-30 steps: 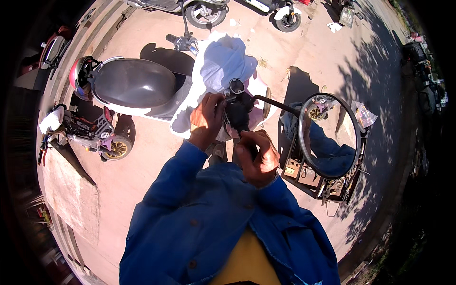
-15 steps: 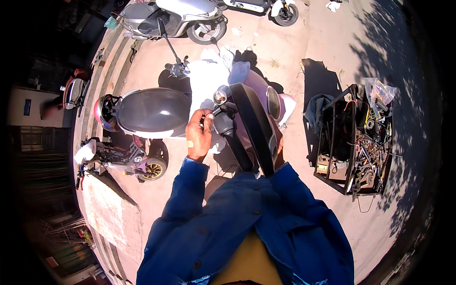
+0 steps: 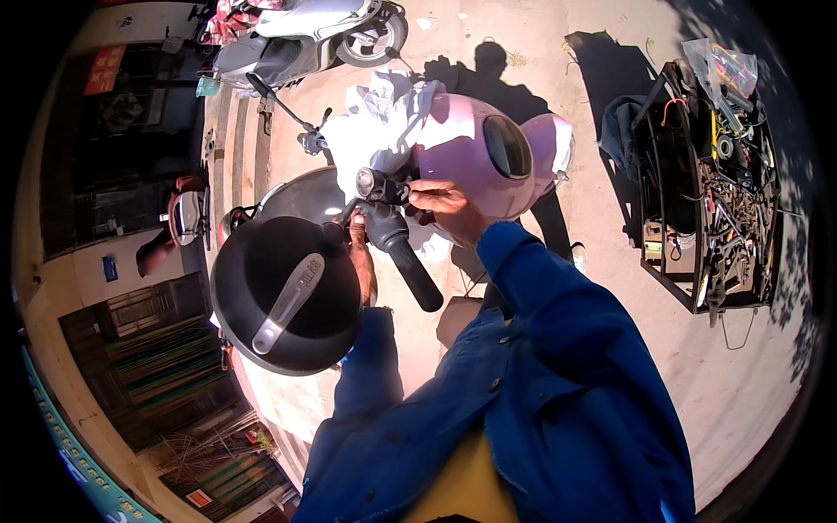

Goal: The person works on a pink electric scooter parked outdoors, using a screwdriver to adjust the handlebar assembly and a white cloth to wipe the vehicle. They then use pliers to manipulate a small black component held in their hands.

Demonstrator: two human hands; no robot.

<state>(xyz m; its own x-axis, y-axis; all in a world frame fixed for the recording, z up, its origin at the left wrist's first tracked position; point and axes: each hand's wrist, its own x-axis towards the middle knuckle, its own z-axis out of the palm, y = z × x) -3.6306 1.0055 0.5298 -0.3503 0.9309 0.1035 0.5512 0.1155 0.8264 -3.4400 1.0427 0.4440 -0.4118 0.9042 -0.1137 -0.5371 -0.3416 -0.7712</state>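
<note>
Here we are at the handlebar, middle of the frame, with the round black mirror (image 3: 240, 283) swung big across the left of centre, its back toward us. Right hand (image 3: 446, 209) comes in from the right, thumb and fingers pinched narrow on the dark fitting (image 3: 392, 193) beside the little round chrome-rimmed part (image 3: 366, 183). Left hand (image 3: 361, 261) is tucked behind the mirror's edge, thumb up by the stem (image 3: 341, 220); whether it truly grips, I cannot tell. To do this well, I'd say, let the left take the mirror's weight so the stem doesn't lever against the mount, and turn with light fingertips, easing off if anything binds. Now the blind spots: the left fingers are covered, the mirror's glass faces away, and whatever the right fingertips may pinch is too small and shadowed to make out.
</note>
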